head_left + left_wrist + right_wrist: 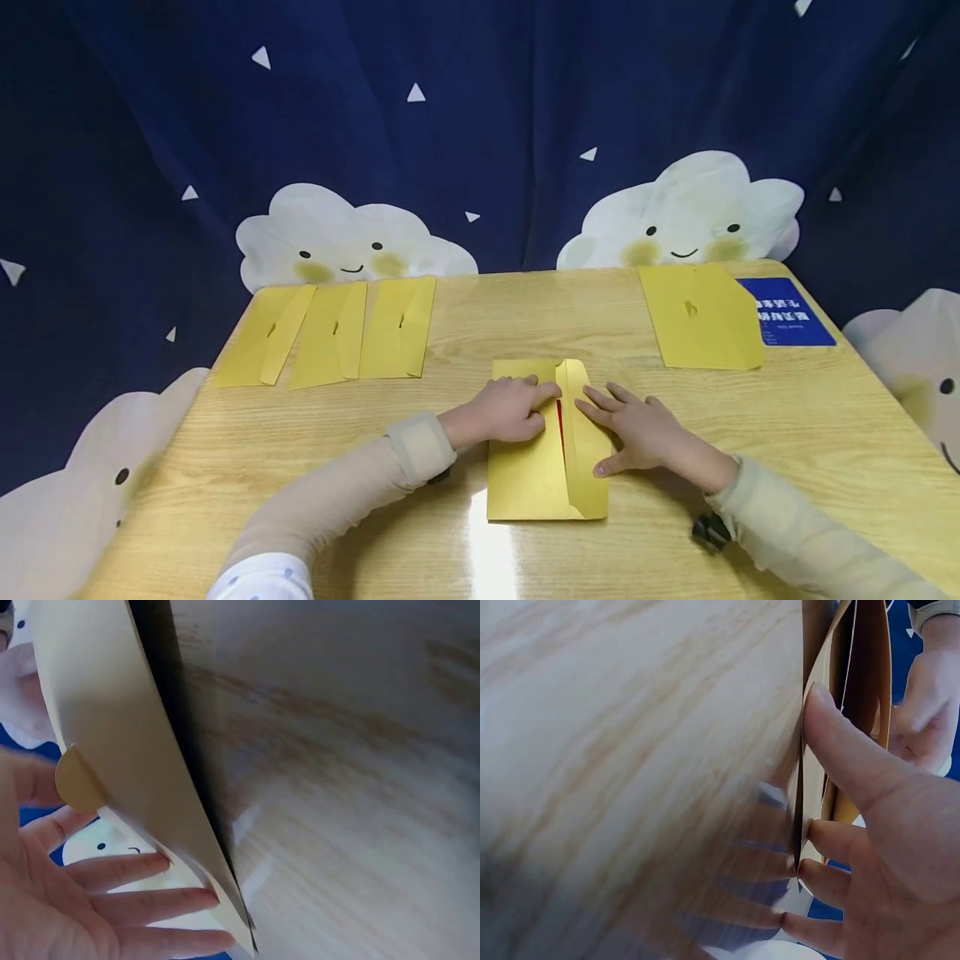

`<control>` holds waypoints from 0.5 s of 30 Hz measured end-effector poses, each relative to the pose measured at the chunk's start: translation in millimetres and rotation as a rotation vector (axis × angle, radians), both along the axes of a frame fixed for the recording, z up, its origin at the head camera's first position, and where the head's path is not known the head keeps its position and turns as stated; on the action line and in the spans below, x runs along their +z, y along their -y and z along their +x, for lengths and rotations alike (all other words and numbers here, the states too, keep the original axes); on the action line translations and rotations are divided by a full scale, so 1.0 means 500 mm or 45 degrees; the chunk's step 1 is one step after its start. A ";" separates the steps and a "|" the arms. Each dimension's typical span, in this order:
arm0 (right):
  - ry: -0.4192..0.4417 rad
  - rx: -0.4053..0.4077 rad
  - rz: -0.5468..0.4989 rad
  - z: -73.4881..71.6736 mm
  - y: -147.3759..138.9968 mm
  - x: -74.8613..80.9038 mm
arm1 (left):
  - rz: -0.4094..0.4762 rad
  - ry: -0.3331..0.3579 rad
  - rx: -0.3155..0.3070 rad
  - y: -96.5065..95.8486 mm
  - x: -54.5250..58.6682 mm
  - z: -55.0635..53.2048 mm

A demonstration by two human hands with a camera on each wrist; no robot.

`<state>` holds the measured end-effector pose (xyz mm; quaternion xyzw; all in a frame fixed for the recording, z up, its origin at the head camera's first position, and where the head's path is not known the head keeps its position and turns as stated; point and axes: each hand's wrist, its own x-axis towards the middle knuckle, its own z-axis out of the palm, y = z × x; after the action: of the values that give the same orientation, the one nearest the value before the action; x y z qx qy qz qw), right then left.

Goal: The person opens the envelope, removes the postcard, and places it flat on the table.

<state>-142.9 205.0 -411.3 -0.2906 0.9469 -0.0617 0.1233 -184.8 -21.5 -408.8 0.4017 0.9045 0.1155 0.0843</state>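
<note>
Five yellow paper envelopes lie on a table: a row of three envelopes at the back left, one envelope at the back right overlapping one blue card with white printing, and one central envelope at the front, near the middle, under two hands.

The central envelope has a flap along its right side, folded inward but standing slightly raised, with a narrow red strip showing in the gap. The left-wrist view shows its small rounded tab.

The left hand touches the envelope beside the flap's edge, its fingers extended and gripping nothing. The right hand rests on the flap with fingers spread, likewise holding nothing closed in its grasp. Both arms wear beige sleeves.

The table has pale wood grain and a bright reflection at its near edge. Behind hangs a dark blue curtain with white triangles and four smiling clouds.
</note>
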 end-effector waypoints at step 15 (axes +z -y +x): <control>-0.025 0.008 0.024 0.000 0.003 0.004 | -0.040 -0.020 0.118 -0.023 -0.008 0.012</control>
<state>-142.8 203.6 -409.2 -0.2932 0.9476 -0.0497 0.1168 -179.0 -10.2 -412.9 0.3589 0.9245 0.1018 0.0781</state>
